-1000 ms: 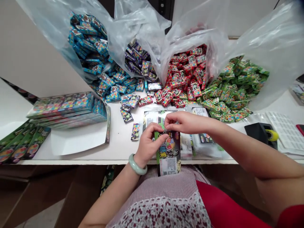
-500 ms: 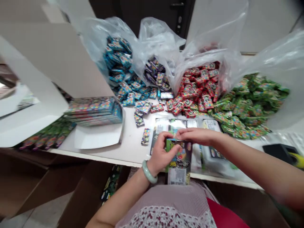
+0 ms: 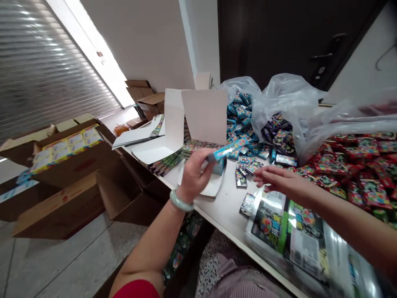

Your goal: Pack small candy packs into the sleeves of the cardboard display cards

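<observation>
Jutting toward the upper right from the left hand, a slim blue carton is grasped by one end, between thumb and curled fingers, near the centre of the frame. A pale green bracelet is worn on that wrist. The right hand is held right of centre, its fingers loosely bent beside a few small dark packets; whether anything is pinched there cannot be told. Below these, one separate packet is laid on the white table, next to clear-wrapped packages that are spread across the lower right. Behind the left hand, an upright white flap is seen, with printed boxes stacked at its foot. Blue packets are heaped above centre, purple packets to their right, and red packets at the right edge, beneath plastic bags. At the left, yellow cartons are packed in an open cardboard box.
</observation>
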A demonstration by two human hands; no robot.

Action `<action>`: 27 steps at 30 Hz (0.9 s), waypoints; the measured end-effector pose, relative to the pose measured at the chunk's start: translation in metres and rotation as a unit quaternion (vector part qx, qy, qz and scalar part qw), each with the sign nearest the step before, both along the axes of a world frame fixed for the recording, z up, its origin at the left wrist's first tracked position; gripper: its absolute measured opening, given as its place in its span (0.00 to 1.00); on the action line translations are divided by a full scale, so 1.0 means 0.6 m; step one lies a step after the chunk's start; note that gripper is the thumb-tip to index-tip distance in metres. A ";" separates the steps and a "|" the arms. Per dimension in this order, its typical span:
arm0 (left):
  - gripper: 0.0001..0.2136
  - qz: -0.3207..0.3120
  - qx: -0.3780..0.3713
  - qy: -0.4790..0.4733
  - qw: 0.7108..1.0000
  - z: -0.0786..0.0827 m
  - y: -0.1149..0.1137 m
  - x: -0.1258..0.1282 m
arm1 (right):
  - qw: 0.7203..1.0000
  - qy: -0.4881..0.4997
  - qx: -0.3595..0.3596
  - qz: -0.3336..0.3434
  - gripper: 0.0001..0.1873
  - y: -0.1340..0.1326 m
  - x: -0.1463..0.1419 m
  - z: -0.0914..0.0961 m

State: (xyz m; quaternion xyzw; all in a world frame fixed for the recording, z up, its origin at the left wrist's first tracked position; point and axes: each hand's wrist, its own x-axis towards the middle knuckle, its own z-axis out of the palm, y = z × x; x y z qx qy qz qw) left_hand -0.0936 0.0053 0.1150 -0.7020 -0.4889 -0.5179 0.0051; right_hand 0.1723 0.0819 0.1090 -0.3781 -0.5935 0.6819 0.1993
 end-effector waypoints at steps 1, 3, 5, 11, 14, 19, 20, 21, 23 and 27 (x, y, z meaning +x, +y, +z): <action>0.15 0.022 0.012 0.053 0.998 0.003 0.028 -0.033 | 1.000 0.016 0.008 -0.014 0.21 0.016 -0.040 -0.006; 0.16 0.058 -0.028 0.134 0.989 -0.006 0.082 -0.086 | 0.998 0.030 0.031 -0.046 0.22 0.049 -0.122 -0.023; 0.16 0.062 -0.061 0.155 0.984 -0.031 0.121 -0.117 | 0.996 0.011 0.044 -0.081 0.22 0.082 -0.196 -0.041; 0.19 0.037 -0.126 0.109 0.985 -0.089 0.128 -0.146 | 0.983 -0.086 0.037 -0.156 0.33 0.145 -0.300 -0.092; 0.19 0.106 -0.158 0.010 0.982 -0.078 0.124 -0.199 | 0.982 -0.120 0.019 -0.145 0.36 0.154 -0.301 -0.108; 0.27 0.185 -0.324 -0.161 0.914 -0.064 0.157 -0.302 | 0.983 -0.158 -0.018 -0.088 0.31 0.164 -0.307 -0.108; 0.27 0.169 -0.368 -0.184 0.896 -0.068 0.164 -0.309 | 0.982 -0.167 -0.023 -0.080 0.31 0.165 -0.310 -0.107; 0.27 0.151 -0.405 -0.205 0.878 -0.073 0.168 -0.312 | 0.981 -0.178 -0.027 -0.075 0.31 0.166 -0.314 -0.107; 0.27 0.121 -0.451 -0.245 0.849 -0.085 0.173 -0.306 | 0.977 -0.199 -0.033 -0.069 0.32 0.165 -0.322 -0.108; 0.28 0.086 -0.457 -0.316 0.827 -0.105 0.166 -0.286 | 0.975 -0.211 -0.023 -0.069 0.33 0.157 -0.329 -0.116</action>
